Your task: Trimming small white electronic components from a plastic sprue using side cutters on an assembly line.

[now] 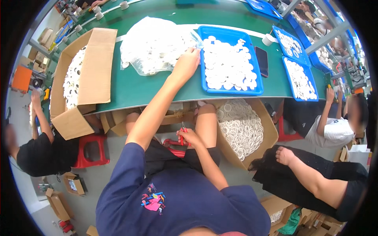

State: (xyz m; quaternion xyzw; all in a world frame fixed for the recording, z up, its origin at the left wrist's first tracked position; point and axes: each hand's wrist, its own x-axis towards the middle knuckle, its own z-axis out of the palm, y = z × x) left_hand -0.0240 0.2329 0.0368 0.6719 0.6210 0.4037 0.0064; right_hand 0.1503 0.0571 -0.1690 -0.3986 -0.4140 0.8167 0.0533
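On the green counter [126,88], a clear bag [155,43] lies left of a blue tray [236,93]. Between them is the left hand [188,61]; I can't tell whether its fingers grip anything. The right hand [190,137] has its fingers wrapped round red pliers [184,130], best pointed away from the legs. White discs [226,63] fill the tray; reaching without brushing them seems wise.

You have a blue rectangular smooth plastic tray [233,91], a clear glossy plastic bag [151,45] and a brown matt cardboard box [96,67].
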